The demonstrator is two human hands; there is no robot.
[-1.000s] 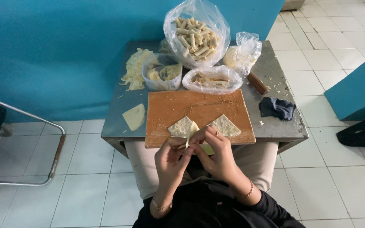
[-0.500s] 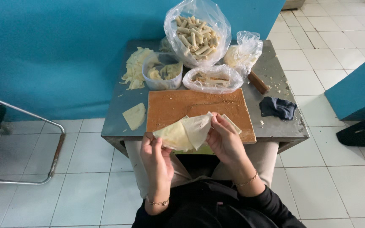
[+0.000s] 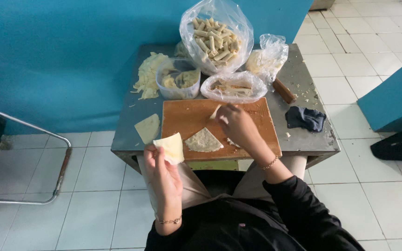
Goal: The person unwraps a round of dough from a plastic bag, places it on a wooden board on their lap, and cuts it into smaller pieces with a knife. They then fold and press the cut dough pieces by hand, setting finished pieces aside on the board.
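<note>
The left hand (image 3: pixel 164 169) pinches a pale wrapper (image 3: pixel 170 148) off the worktop's (image 3: pixel 303 139) front edge; the right hand (image 3: pixel 236 125) — fingers curled (perhaps on a thin strip) — rests on the wooden board (image 3: pixel 187 118).

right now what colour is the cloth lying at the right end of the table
Dark navy, nearly black; the crumpled cloth shows best in the head view.

So the hands split apart: left hand (image 3: pixel 163 168) now holds one pale wrapper (image 3: pixel 171 147) off the board's edge, right hand (image 3: pixel 236 124) moved onto the cutting board (image 3: pixel 187 117), and another wrapper (image 3: pixel 203 140) lies there.
</note>
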